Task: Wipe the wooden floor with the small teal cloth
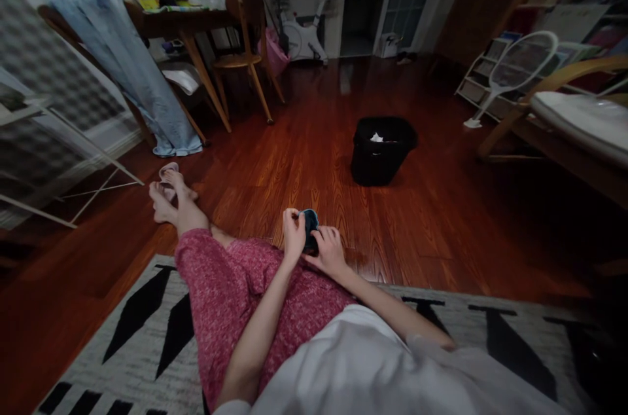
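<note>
1. Over the lap, the left hand [293, 236] pinches the top edge of a dark cloth [310, 232], its fingers drawn narrow on it.
2. Just right of those fingers, the right hand [330, 252] curls around the cloth from below. Gripping both sides evenly should stop it slipping.
3. Far beyond the fingertips, a black bin [380, 153] stands on the wood floor [294, 140].

Speckled pink trousers [220, 297], loose white top [363, 362], bare feet [164, 199].

- Wood floor [304, 160], dark red and glossy.
- Rug [122, 349], grey with black shapes, covers its near part; legs [220, 290] lie across it.
- Black bin [377, 160] stands mid-floor.
- Chair [245, 61], table [186, 25] and bike [307, 35] stand far back.
</note>
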Tool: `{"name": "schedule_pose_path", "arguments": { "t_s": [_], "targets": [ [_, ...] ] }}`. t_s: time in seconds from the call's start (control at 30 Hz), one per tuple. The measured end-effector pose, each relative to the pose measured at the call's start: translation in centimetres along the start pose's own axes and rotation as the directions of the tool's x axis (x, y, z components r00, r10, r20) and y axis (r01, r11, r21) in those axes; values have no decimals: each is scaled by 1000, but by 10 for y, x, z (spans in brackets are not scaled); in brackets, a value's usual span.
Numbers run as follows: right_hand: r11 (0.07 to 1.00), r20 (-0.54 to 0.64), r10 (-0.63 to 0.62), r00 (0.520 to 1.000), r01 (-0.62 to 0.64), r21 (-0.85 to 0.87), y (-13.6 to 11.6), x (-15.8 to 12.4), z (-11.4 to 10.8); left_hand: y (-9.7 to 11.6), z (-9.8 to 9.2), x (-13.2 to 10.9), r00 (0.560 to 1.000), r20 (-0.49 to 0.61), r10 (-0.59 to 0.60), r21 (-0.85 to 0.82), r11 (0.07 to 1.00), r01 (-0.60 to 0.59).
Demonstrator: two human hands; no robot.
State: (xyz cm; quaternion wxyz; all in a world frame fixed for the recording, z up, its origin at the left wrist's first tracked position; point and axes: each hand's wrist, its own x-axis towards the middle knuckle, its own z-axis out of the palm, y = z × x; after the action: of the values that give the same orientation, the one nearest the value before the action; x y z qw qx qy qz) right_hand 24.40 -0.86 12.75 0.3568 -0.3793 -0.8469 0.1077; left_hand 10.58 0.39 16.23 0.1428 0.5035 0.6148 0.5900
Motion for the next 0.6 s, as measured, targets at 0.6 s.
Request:
{"name": "schedule_pose_path", "arguments": {
  "t_s": [0.6],
  "targets": [
    [886, 86, 326, 941, -337, 318, 122, 32, -34, -3, -28, 24, 891, 448, 69, 113, 985, -133]
  ]
}}
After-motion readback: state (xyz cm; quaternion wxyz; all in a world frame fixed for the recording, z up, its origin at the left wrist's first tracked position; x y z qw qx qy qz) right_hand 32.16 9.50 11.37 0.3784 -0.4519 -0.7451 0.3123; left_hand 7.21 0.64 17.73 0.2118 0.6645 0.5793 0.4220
